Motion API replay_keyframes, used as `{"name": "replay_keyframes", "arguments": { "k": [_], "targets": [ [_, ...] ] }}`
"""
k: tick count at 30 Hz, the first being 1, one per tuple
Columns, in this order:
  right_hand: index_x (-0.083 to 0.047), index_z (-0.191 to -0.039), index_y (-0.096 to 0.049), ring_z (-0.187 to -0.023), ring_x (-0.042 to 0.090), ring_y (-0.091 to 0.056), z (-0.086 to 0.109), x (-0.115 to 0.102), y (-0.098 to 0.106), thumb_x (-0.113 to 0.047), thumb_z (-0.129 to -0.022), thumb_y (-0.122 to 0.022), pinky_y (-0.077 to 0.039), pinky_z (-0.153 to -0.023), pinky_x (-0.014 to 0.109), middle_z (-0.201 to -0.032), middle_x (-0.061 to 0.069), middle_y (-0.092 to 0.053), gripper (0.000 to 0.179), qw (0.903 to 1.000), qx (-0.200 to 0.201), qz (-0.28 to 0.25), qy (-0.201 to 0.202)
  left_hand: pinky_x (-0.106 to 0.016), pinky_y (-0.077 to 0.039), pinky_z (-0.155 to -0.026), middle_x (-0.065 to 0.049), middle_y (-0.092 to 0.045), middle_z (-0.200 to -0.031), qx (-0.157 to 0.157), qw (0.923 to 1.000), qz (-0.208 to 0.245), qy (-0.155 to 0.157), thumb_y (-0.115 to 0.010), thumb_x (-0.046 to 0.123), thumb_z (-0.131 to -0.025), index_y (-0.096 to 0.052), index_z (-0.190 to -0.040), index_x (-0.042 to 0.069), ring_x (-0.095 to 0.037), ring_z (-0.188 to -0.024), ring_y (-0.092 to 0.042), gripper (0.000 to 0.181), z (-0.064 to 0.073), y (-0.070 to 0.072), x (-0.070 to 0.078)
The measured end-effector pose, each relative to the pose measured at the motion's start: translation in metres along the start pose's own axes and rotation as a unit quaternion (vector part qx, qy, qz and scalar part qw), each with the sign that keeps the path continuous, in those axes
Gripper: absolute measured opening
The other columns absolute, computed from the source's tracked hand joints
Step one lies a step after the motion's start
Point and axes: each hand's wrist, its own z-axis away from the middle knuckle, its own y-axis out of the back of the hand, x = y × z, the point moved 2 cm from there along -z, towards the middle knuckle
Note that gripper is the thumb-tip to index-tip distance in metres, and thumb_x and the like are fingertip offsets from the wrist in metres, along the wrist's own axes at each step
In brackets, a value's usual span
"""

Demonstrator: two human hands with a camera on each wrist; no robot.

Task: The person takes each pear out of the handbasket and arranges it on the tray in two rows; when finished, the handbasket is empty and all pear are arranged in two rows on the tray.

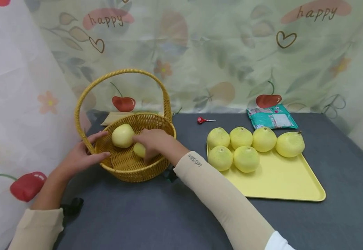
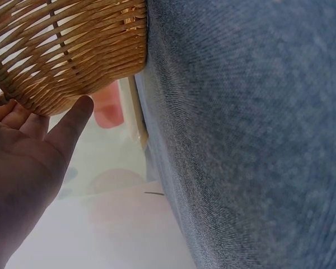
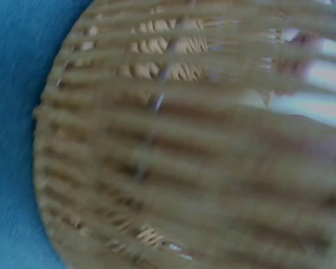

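A woven wicker basket (image 1: 134,176) with a tall arched handle stands on the left of the table. My left hand (image 1: 82,156) holds its left side near the handle's foot, fingers and thumb spread at the rim; the thumb (image 2: 71,124) lies against the weave in the left wrist view. Inside the basket, my right hand (image 1: 156,140) grips a pale yellow pear (image 1: 139,150), partly hidden by the fingers. Beside it in the basket lies another pear (image 1: 123,135). The right wrist view shows only blurred basket wall (image 3: 157,140), without the hand.
To the right, a yellow tray (image 1: 281,180) bears several pears (image 1: 246,159) along its back and left. Behind lie a red lollipop (image 1: 201,120) and a teal packet (image 1: 272,117). A flat tan item (image 1: 115,117) lies behind the basket. Printed curtains (image 1: 200,52) hang behind.
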Motion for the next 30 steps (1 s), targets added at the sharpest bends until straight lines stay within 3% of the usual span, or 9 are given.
{"name": "replay_keyframes", "arguments": {
  "k": [3, 6, 10, 14, 19, 24, 27, 30],
  "targets": [
    [-0.026, -0.143, -0.047, -0.103, 0.018, -0.053, 0.003, 0.01, -0.003, -0.042, -0.081, -0.084, -0.046, -0.083, 0.035, -0.122, 0.003, -0.052, 0.074, 0.9972, 0.048, -0.057, 0.008, -0.005, -0.031, -0.09, -0.025, -0.024, -0.16, 0.001, 1.0, 0.001, -0.002, -0.073, 0.017, -0.093, -0.04, -0.152, 0.005, -0.044, -0.145, -0.024, 0.069, 0.0, 0.0, 0.0],
    [-0.024, -0.141, -0.048, -0.102, 0.017, -0.052, 0.006, 0.02, -0.005, -0.036, -0.08, -0.086, -0.046, -0.083, 0.035, -0.12, 0.003, -0.051, 0.073, 0.9831, 0.111, -0.145, 0.014, -0.005, -0.031, -0.09, -0.023, -0.026, -0.16, 0.002, 1.0, -0.006, -0.004, -0.074, 0.019, -0.093, -0.04, -0.152, 0.007, -0.042, -0.144, -0.026, 0.069, -0.001, 0.0, 0.001],
    [-0.016, -0.145, -0.045, -0.108, 0.016, -0.051, 0.009, 0.029, -0.003, -0.029, -0.081, -0.086, -0.046, -0.085, 0.034, -0.13, 0.004, -0.05, 0.077, 0.9434, 0.186, -0.272, 0.031, -0.006, -0.031, -0.09, -0.022, -0.027, -0.16, 0.003, 0.9999, -0.013, -0.004, -0.074, 0.021, -0.093, -0.041, -0.153, 0.009, -0.041, -0.143, -0.027, 0.069, -0.003, 0.0, 0.002],
    [-0.007, -0.151, -0.034, -0.112, 0.019, -0.052, 0.01, 0.033, -0.003, -0.028, -0.084, -0.083, -0.048, -0.085, 0.033, -0.14, 0.008, -0.045, 0.085, 0.8967, 0.218, -0.384, 0.03, -0.006, -0.031, -0.09, -0.023, -0.026, -0.16, 0.004, 0.9999, -0.009, 0.001, -0.074, 0.019, -0.092, -0.04, -0.153, 0.007, -0.043, -0.144, -0.026, 0.07, -0.001, 0.001, 0.001],
    [-0.009, -0.146, -0.039, -0.105, 0.02, -0.053, 0.016, 0.035, -0.003, -0.031, -0.084, -0.083, -0.05, -0.08, 0.034, -0.136, 0.006, -0.045, 0.079, 0.8631, 0.257, -0.435, -0.003, -0.008, -0.03, -0.091, -0.023, -0.025, -0.16, 0.004, 0.9999, -0.009, 0.009, -0.074, 0.021, -0.093, -0.041, -0.153, 0.008, -0.042, -0.145, -0.025, 0.07, 0.001, 0.0, -0.001],
    [-0.014, -0.142, -0.048, -0.097, 0.017, -0.058, 0.019, 0.036, -0.005, -0.035, -0.08, -0.085, -0.051, -0.077, 0.035, -0.128, 0.001, -0.054, 0.075, 0.8491, 0.286, -0.444, -0.015, -0.014, -0.03, -0.098, -0.022, -0.024, -0.161, 0.007, 0.9999, -0.002, 0.007, -0.074, 0.02, -0.093, -0.041, -0.153, 0.007, -0.04, -0.147, -0.022, 0.07, 0.001, -0.001, -0.002],
    [-0.015, -0.143, -0.05, -0.097, 0.016, -0.059, 0.021, 0.036, -0.005, -0.037, -0.08, -0.085, -0.052, -0.077, 0.035, -0.126, 0.0, -0.056, 0.075, 0.8508, 0.287, -0.44, -0.019, -0.021, -0.029, -0.103, -0.022, -0.024, -0.161, 0.01, 0.9999, -0.001, 0.006, -0.074, 0.019, -0.093, -0.04, -0.153, 0.007, -0.04, -0.147, -0.022, 0.07, 0.0, -0.001, -0.002],
    [-0.015, -0.145, -0.049, -0.099, 0.018, -0.059, 0.025, 0.035, -0.005, -0.036, -0.081, -0.085, -0.051, -0.077, 0.036, -0.129, 0.001, -0.056, 0.076, 0.852, 0.285, -0.439, -0.023, -0.018, -0.029, -0.101, -0.022, -0.024, -0.161, 0.01, 0.9999, 0.002, 0.006, -0.074, 0.019, -0.093, -0.04, -0.153, 0.007, -0.04, -0.147, -0.021, 0.07, 0.0, -0.001, -0.001]
  ]
}}
